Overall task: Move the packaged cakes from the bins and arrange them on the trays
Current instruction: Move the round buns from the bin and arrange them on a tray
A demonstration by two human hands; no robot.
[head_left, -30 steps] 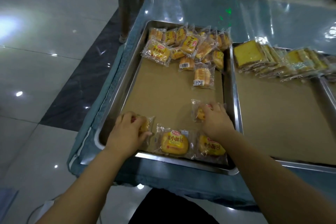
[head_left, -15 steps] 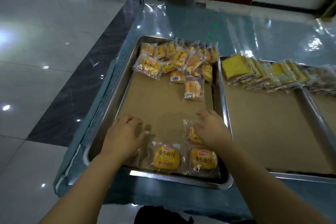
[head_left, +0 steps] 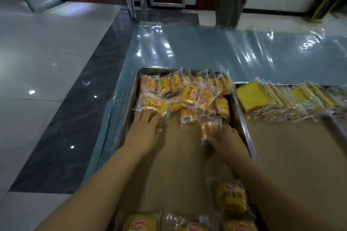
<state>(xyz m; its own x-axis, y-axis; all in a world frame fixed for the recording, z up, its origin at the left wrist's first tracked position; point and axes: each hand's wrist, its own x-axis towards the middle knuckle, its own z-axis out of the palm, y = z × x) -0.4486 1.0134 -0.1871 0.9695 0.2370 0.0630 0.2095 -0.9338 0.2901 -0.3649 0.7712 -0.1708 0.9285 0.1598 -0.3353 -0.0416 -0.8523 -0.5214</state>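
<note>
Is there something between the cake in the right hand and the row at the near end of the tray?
Nothing visible. The right hand holds a cake by the pile; only bare brown paper lies between it and the near row, except the person's own forearms.

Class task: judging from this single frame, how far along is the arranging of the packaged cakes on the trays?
Done: a few packets lie flat along the left tray's near edge. In hand: the right hand grips one packet; the left hand touches another at the pile. Left: the jumbled heap at the far end, and the wide bare paper between.
</note>
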